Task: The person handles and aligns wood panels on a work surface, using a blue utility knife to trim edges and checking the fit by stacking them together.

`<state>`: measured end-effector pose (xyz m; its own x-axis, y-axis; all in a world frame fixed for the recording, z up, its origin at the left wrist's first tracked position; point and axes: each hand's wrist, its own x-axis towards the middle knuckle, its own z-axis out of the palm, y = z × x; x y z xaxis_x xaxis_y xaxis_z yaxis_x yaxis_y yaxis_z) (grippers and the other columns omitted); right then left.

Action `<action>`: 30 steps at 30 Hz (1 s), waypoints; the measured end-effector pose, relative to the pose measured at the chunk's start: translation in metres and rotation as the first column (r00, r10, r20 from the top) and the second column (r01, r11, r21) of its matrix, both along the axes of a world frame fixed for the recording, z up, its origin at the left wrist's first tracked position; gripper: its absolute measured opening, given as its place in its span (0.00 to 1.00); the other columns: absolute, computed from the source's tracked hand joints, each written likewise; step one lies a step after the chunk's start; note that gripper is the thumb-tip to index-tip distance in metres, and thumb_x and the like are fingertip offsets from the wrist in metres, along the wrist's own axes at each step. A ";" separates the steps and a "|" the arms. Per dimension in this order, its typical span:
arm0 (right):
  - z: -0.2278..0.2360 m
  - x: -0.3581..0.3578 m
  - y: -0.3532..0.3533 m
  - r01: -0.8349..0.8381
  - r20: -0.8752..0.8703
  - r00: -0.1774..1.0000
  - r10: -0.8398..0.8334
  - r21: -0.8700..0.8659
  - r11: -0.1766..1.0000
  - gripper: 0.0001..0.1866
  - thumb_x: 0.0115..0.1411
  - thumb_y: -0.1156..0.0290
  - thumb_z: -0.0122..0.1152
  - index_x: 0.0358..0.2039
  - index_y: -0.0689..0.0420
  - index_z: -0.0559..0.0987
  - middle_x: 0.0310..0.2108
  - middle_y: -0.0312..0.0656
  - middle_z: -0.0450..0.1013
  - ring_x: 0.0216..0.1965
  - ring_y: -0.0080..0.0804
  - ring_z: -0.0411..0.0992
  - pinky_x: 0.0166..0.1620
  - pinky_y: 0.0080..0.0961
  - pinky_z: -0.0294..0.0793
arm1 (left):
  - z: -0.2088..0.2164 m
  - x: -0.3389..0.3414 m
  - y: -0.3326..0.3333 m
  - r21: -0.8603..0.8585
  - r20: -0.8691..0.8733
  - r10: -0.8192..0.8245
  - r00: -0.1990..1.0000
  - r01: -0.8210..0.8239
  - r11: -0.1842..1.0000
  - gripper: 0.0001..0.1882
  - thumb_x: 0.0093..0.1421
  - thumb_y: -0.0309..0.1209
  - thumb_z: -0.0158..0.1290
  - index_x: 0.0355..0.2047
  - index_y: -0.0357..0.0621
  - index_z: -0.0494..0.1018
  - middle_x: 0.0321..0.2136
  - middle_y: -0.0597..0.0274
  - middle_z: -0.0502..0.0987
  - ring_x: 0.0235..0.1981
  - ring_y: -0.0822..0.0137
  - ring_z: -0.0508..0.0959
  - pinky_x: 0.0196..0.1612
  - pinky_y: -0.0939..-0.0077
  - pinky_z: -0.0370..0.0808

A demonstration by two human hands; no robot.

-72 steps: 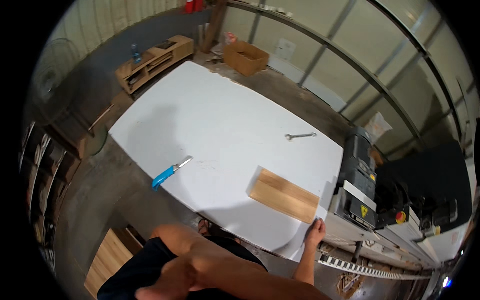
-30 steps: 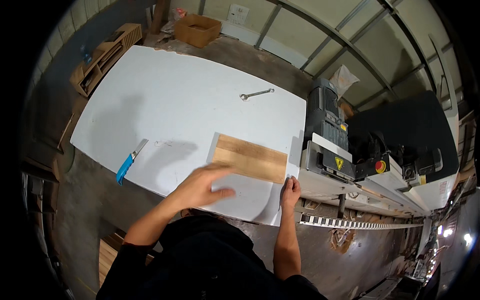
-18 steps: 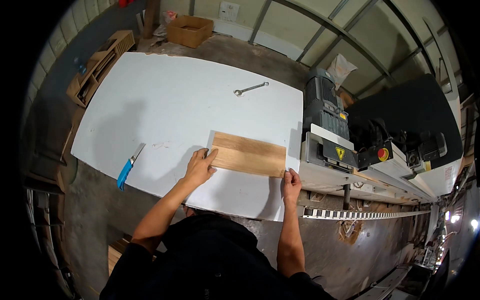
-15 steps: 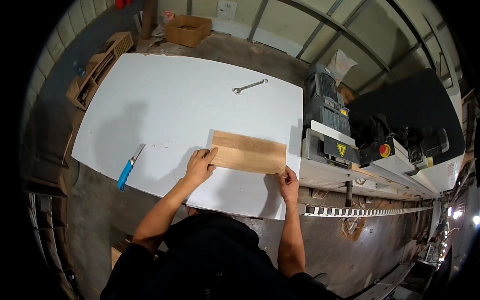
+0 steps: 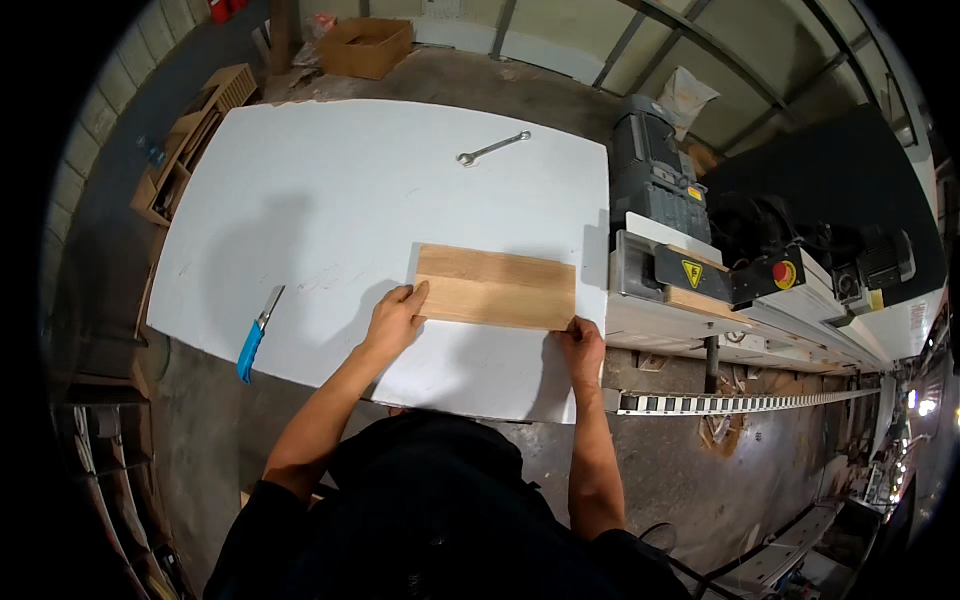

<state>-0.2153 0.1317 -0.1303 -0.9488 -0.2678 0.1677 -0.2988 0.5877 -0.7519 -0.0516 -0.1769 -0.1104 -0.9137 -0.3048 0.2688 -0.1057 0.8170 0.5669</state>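
Moved: left hand (image 5: 392, 326) — down to the brown rectangular wooden board (image 5: 495, 288)
Fingers: grasping its left end; right hand (image 5: 583, 350) grasping near right corner
Board: between both hands' fingers — over flat white tabletop (image 5: 350, 180)

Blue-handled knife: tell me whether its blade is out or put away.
Out: the metal blade projects from the blue handle over the white table.

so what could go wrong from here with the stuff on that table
The blue-handled knife seems to jut past the near edge of the white table, so a bump might knock it off. Its blade lies bare and could nick a passing arm. The left hand and right hand hold the wooden board toward its near corners, so its far side might dip if lifted.
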 end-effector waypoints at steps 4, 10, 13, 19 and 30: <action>0.002 0.002 -0.006 -0.006 -0.026 1.000 0.005 -0.025 1.000 0.16 0.46 0.74 0.67 0.38 0.61 0.79 0.29 0.43 0.75 0.30 0.27 0.74 0.36 0.23 0.73 | 0.004 0.001 0.000 0.087 0.056 0.008 0.998 -0.013 0.996 0.29 0.45 0.22 0.60 0.51 0.39 0.70 0.37 0.47 0.74 0.37 0.49 0.75 0.40 0.64 0.75; 0.004 -0.018 0.006 -0.070 0.114 0.989 0.094 -0.197 0.978 0.20 0.52 0.69 0.64 0.45 0.63 0.75 0.34 0.39 0.75 0.32 0.28 0.73 0.36 0.25 0.73 | 0.019 0.005 0.004 0.034 0.102 -0.004 0.995 0.001 0.999 0.30 0.46 0.26 0.61 0.51 0.40 0.69 0.42 0.45 0.73 0.43 0.48 0.73 0.44 0.62 0.73; 0.025 -0.038 0.000 0.408 0.587 0.809 0.035 -0.602 0.686 0.18 0.56 0.59 0.63 0.40 0.58 0.74 0.30 0.36 0.74 0.31 0.27 0.72 0.31 0.22 0.71 | 0.037 0.011 0.013 -0.086 0.057 0.037 0.998 -0.032 0.996 0.29 0.47 0.28 0.62 0.51 0.40 0.69 0.46 0.45 0.71 0.48 0.47 0.70 0.48 0.61 0.71; 0.046 -0.073 -0.031 0.764 0.814 0.564 0.139 -0.578 0.286 0.19 0.58 0.51 0.59 0.29 0.55 0.73 0.24 0.35 0.73 0.28 0.25 0.73 0.29 0.17 0.73 | 0.053 0.007 0.035 0.090 -0.047 0.021 0.999 -0.016 0.996 0.27 0.50 0.32 0.61 0.50 0.40 0.69 0.46 0.47 0.72 0.48 0.47 0.70 0.49 0.61 0.70; 0.049 0.039 -0.093 0.526 0.658 0.606 0.447 -0.753 0.396 0.05 0.59 0.72 0.57 0.34 0.58 0.75 0.24 0.36 0.72 0.25 0.29 0.71 0.29 0.25 0.71 | 0.045 -0.026 0.074 0.856 -0.042 -0.050 0.998 0.062 0.514 0.21 0.60 0.28 0.54 0.53 0.36 0.66 0.37 0.57 0.77 0.35 0.71 0.75 0.39 0.77 0.73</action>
<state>-0.1765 0.0386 -0.0811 -0.8158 -0.3955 -0.4218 0.5768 -0.5043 -0.6426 -0.0773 -0.1030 -0.0653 -0.9364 -0.3409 -0.0840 -0.0672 -0.0608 0.9959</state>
